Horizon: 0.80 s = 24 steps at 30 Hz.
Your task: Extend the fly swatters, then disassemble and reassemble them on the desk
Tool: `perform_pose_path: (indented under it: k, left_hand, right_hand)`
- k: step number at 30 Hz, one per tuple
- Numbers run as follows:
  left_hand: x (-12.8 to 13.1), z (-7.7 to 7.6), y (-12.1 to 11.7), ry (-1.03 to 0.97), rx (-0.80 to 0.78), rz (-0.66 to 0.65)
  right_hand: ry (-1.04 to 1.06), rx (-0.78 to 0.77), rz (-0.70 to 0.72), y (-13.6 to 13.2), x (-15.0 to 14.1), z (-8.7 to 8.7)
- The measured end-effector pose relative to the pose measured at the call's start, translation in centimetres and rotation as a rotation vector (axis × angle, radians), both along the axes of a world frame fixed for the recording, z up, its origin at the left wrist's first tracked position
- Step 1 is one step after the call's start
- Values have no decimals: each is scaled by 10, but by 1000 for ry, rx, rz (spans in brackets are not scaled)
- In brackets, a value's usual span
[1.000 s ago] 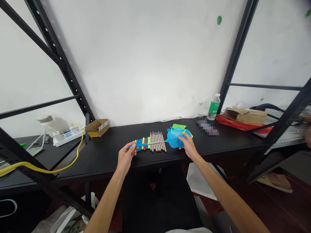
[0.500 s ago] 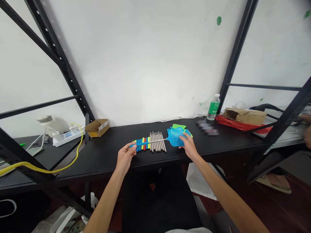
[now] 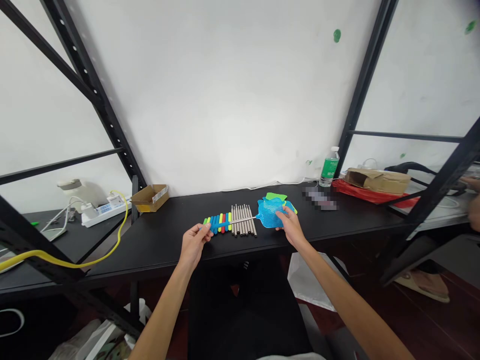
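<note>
Swatter (image 3: 268,215) dipped slightly; left fingers (image 3: 204,229) pinch handle (image 3: 220,225), right fingers (image 3: 288,215) grip mesh head's (image 3: 270,210) right side.

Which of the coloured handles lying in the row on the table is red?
The red handle, third from the right, between a yellow handle on its left and a blue handle on its right. The others showing are green, yellow or blue.

Left fingers (image 3: 205,230) hold a blue swatter's handle (image 3: 220,225), right fingers (image 3: 287,216) its mesh head (image 3: 268,214).

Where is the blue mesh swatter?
In the head view, the swatter spans lower centre, handle in the left hand, mesh in the right hand, crossing over slim grey rods.
</note>
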<state>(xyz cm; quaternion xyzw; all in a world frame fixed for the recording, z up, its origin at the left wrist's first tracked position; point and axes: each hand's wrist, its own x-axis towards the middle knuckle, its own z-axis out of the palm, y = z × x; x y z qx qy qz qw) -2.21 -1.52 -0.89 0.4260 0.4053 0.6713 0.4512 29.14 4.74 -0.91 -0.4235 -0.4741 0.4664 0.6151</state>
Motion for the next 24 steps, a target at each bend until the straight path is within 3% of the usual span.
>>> perform_pose_path:
  k: [24]
  left_hand:
    - [2,1,0,44,-19,18]
  right_hand:
    - [-17,21,-7,1,1,-1]
